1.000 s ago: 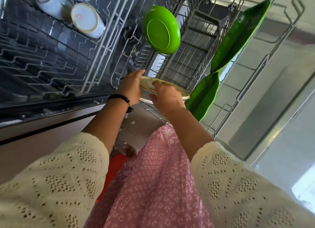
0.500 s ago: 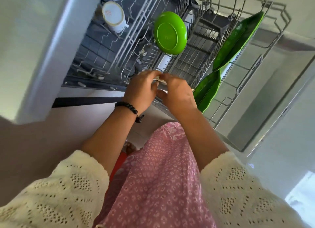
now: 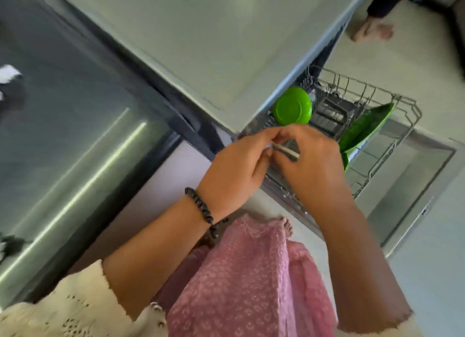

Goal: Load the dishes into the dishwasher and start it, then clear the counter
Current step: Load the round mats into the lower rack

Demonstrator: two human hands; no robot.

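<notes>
My left hand (image 3: 236, 170) and my right hand (image 3: 312, 165) meet over the near corner of the pulled-out lower rack (image 3: 405, 110). Between their curled fingers they pinch a thin grey-beige plate (image 3: 286, 151). Only a blurred sliver of its edge shows. A round green bowl (image 3: 292, 109) stands on its side in the rack just beyond my fingers. Long green leaf-shaped dishes (image 3: 364, 130) lean along the rack's right side. The upper rack is hidden under the countertop.
The pale countertop (image 3: 214, 47) overhangs the dishwasher at top centre. The open dishwasher door (image 3: 412, 185) lies flat to the right. A shiny steel appliance front (image 3: 75, 140) fills the left. Another person's foot (image 3: 370, 30) stands on the floor at top right.
My view has risen and swung left, so the countertop now covers the upper rack and cups. My hands have closed together around the plate, which showed its full face a second ago.
</notes>
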